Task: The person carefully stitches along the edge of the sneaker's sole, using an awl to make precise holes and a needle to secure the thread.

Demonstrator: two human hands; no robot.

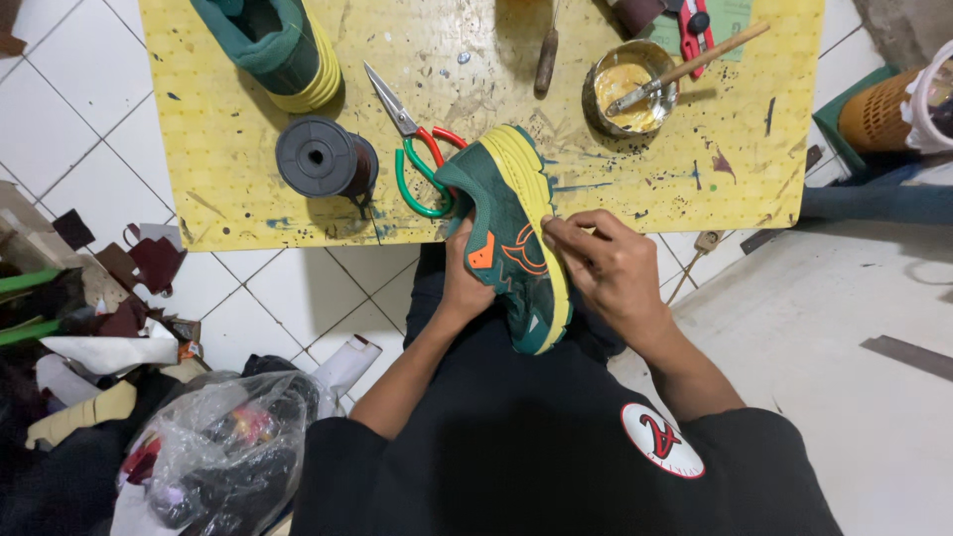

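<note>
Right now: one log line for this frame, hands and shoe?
left hand: grips green shoe | right hand: fingers press its yellow sole edge | shoe: on its side, toe on yellow table | nearby: scissors, thread spool, glue tin

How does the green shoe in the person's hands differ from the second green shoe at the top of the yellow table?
The held shoe lies on its side, gripped by the left hand and right hand; the second shoe rests untouched on the table. The held shoe shows whole, the second shoe is cut off by the picture's edge. Both are green with yellow soles.
</note>
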